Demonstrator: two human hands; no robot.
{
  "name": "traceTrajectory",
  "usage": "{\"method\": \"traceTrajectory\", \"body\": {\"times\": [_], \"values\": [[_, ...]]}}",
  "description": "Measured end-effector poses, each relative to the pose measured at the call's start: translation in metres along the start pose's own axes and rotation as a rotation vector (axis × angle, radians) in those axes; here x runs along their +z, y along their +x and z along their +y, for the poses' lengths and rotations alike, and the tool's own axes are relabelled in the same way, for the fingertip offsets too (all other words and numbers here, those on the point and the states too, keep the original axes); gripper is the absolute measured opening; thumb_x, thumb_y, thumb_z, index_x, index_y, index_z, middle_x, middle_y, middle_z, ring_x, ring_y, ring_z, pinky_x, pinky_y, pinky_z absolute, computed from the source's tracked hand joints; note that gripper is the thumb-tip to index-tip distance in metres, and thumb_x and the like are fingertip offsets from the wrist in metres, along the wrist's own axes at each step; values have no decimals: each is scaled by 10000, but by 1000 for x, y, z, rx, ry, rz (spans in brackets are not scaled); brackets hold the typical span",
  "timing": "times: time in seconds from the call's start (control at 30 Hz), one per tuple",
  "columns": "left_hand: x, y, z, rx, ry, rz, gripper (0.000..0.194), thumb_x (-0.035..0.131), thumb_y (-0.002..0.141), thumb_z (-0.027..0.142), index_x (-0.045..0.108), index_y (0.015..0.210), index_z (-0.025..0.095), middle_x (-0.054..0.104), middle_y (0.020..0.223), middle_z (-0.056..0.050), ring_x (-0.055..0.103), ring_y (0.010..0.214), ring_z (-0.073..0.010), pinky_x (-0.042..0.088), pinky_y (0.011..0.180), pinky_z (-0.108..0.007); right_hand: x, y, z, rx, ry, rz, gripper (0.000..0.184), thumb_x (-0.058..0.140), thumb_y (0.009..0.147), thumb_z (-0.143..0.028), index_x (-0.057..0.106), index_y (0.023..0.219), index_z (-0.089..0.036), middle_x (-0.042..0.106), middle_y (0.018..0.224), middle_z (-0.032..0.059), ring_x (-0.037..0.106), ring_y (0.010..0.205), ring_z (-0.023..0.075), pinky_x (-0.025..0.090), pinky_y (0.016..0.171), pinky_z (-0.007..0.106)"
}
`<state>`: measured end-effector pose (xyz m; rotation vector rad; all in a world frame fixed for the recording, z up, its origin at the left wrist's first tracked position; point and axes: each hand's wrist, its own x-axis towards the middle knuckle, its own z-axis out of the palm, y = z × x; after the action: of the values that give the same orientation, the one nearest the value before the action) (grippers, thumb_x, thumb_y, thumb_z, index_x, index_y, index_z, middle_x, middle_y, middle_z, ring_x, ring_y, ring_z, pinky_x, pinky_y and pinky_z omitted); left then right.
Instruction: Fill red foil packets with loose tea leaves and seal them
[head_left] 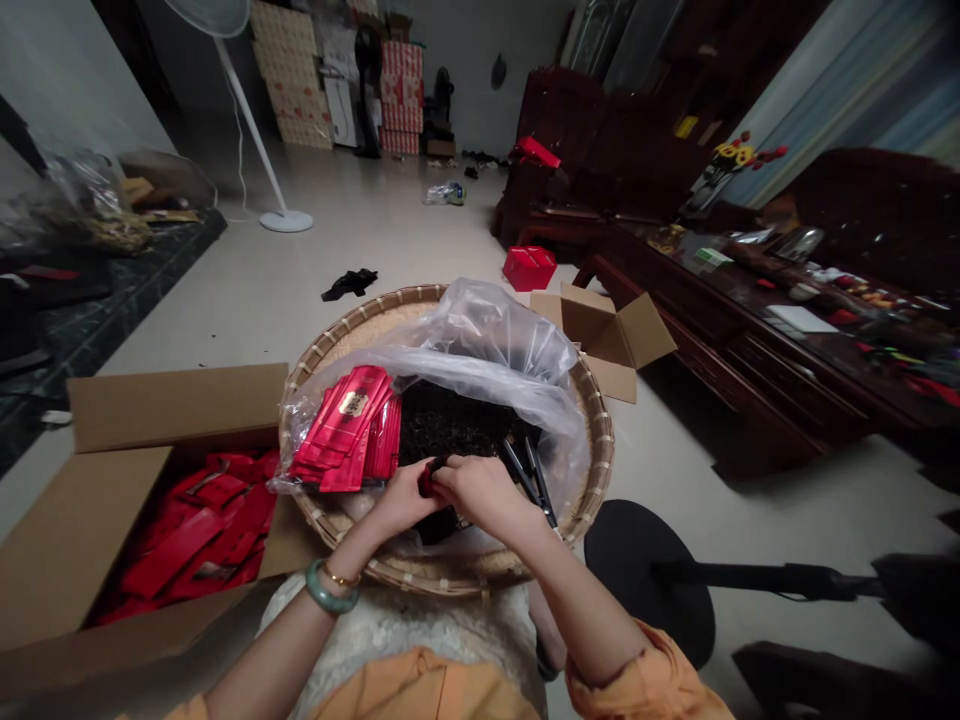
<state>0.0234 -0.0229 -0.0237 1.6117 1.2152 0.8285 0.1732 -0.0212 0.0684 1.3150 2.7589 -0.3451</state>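
A round woven basket tray (600,440) rests on my lap with a clear plastic bag (495,340) of dark loose tea (450,420) in it. A stack of red foil packets (352,430) lies at the bag's left side. My left hand (401,498) and my right hand (484,490) meet over the tea's near edge, both pinched on one small red packet (427,480). A black tool with two thin prongs (529,475) lies just right of my right hand.
An open cardboard box (112,530) with red packets stands at my left. A smaller open cardboard box (615,335) and a red box (529,267) lie beyond the basket. A dark round stool (645,580) is at my right, a long dark wooden table (787,340) further right, a standing fan (285,220) behind.
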Motion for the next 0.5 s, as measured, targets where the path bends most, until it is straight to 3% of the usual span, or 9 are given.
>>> {"method": "traceTrajectory", "body": {"times": [0.1, 0.2, 0.27, 0.37, 0.5], "values": [[0, -2, 6, 53, -34, 91, 609, 665, 638, 213, 497, 1221, 161, 643, 1064, -88, 601, 939, -216, 489, 829, -352, -2, 0, 1, 17, 43, 86, 264, 415, 937, -311, 653, 977, -205, 593, 957, 57, 575, 784, 137, 398, 633, 233], [-2, 0, 9, 74, -53, 116, 732, 705, 625, 248, 418, 1296, 193, 565, 1234, -116, 547, 1097, -246, 442, 935, -398, -7, 1, 8, -22, 99, 157, 257, 444, 925, -333, 665, 924, -202, 560, 952, 56, 515, 828, 149, 398, 664, 243], [-5, 3, 9, 46, -112, 55, 672, 740, 599, 314, 490, 1210, 187, 597, 1181, -108, 567, 1056, -254, 461, 904, -395, -10, 4, 16, -88, 143, 193, 253, 467, 915, -335, 664, 870, -183, 558, 909, 57, 477, 864, 165, 401, 714, 259], [-12, 10, 9, -22, -335, -110, 570, 755, 567, 482, 581, 992, 144, 666, 944, -86, 623, 847, -232, 507, 754, -348, -12, 12, 26, -190, 269, 245, 241, 492, 906, -314, 638, 791, -161, 563, 800, 38, 461, 839, 158, 396, 778, 274], [-16, 12, 5, -123, -631, -227, 725, 691, 512, 686, 572, 934, 108, 653, 757, -71, 604, 596, -177, 478, 549, -280, -8, 24, 31, -204, 486, 311, 326, 504, 900, -299, 537, 605, -165, 519, 626, -2, 487, 743, 138, 396, 724, 254]]}}
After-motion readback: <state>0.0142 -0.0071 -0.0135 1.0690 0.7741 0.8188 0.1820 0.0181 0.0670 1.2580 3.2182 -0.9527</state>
